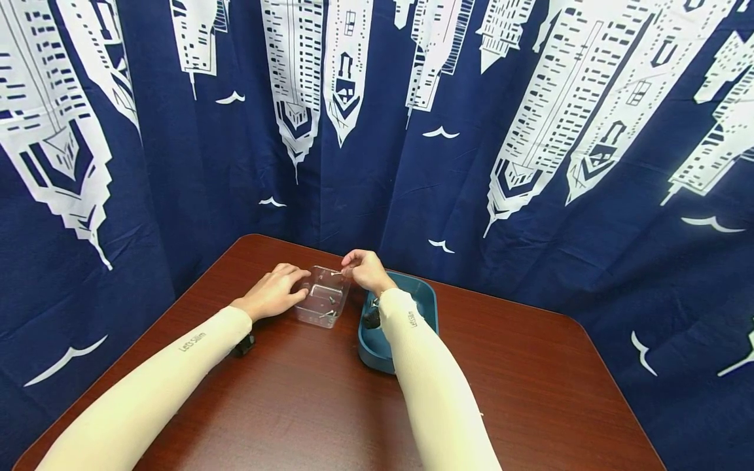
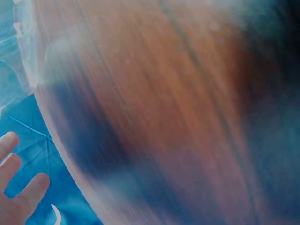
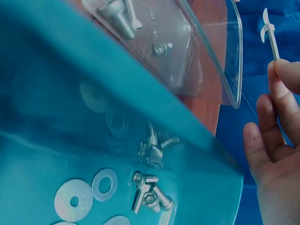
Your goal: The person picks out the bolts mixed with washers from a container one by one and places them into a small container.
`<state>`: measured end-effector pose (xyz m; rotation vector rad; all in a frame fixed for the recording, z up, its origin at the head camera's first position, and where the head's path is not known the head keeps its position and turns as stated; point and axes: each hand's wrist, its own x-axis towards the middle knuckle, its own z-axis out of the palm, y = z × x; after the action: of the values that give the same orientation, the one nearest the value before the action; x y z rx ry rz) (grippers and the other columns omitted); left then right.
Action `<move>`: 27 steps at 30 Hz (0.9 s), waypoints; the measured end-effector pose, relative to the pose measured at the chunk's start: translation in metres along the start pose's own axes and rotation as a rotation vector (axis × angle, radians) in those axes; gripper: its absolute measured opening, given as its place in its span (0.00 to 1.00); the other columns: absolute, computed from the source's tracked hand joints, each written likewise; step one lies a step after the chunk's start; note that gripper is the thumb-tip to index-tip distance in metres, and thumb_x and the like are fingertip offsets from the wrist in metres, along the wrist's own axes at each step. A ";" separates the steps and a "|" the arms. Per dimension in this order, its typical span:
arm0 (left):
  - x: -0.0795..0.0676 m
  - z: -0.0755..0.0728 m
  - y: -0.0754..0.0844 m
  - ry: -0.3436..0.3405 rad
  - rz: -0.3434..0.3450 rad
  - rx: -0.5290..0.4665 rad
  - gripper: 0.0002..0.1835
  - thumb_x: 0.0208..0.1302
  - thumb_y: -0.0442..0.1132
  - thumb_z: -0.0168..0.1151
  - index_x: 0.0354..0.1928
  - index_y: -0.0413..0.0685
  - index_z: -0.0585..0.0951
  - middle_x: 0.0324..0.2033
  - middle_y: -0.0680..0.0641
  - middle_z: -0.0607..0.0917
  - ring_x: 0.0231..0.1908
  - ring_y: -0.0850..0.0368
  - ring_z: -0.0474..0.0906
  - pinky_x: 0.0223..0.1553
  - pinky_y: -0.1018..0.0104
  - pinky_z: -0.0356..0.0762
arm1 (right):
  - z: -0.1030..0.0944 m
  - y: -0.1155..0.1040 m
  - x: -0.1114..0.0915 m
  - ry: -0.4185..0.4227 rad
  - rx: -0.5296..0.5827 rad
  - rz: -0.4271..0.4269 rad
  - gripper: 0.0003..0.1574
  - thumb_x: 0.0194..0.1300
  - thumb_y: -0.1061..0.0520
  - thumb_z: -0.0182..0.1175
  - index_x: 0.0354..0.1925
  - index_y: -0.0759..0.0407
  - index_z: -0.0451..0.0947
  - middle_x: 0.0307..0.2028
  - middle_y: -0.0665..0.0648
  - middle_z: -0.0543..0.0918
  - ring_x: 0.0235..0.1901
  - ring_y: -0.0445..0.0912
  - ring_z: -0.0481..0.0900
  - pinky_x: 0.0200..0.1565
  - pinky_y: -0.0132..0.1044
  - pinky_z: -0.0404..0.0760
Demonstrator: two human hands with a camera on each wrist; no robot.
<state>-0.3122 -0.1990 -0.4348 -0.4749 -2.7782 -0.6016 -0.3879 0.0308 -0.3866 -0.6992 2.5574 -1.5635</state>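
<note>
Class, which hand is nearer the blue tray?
Right. The right hand is by the far end of the blue tray; the left hand is farther left, at the clear box.

One clear square plastic box (image 1: 312, 319), one blue rounded plastic tray (image 1: 377, 360) at its 3 o'clock, two bare hands (image 1: 275, 292) (image 1: 366, 270), one pinched slim metal fastener (image 3: 273, 44), two whole flat silver washers (image 3: 63, 201) (image 3: 96, 191) (heaped metal bolts (image 3: 162, 198) overlap uncountably)

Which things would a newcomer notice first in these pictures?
Probably the dark blue curtain behind the brown table, with its white buildings upside down. Then the clear container just left of the blue tray, and near the container's far right corner the right hand pinching a small metal piece.
</note>
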 end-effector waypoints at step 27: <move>0.003 0.000 -0.001 -0.026 -0.011 0.009 0.28 0.68 0.49 0.61 0.67 0.46 0.75 0.63 0.40 0.76 0.67 0.43 0.66 0.66 0.41 0.66 | -0.012 0.000 -0.009 -0.012 0.034 0.012 0.14 0.57 0.74 0.62 0.44 0.75 0.78 0.34 0.65 0.86 0.28 0.41 0.77 0.32 0.29 0.73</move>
<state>-0.3149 -0.1988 -0.4344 -0.4693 -2.8090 -0.5899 -0.3836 0.0444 -0.3825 -0.6864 2.5155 -1.5911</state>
